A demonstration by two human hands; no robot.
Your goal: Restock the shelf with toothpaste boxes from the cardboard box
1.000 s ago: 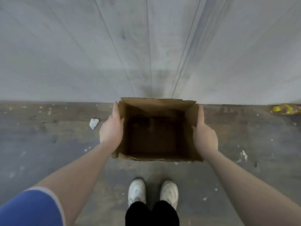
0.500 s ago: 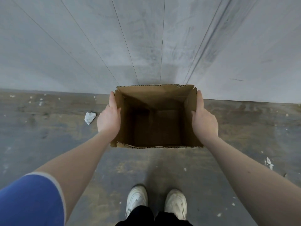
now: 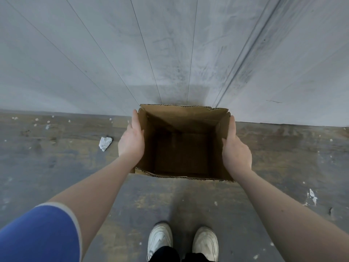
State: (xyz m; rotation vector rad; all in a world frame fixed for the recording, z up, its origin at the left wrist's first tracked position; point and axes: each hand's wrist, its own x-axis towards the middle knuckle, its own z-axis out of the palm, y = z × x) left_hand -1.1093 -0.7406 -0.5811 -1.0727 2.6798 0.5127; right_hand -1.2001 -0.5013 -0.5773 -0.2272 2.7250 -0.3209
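Cardboard box looks empty; your left hand and right hand press flat against its sides. Restocking likely done: set it down.

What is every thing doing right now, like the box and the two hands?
box: open on top, upright, nothing visible inside, held off the floor by the wall
left hand: fingers straight, pressed flat on the box's left side
right hand: fingers straight, pressed flat on the box's right side
paper scrap: crumpled, lying on the floor
shoes: side by side on the floor
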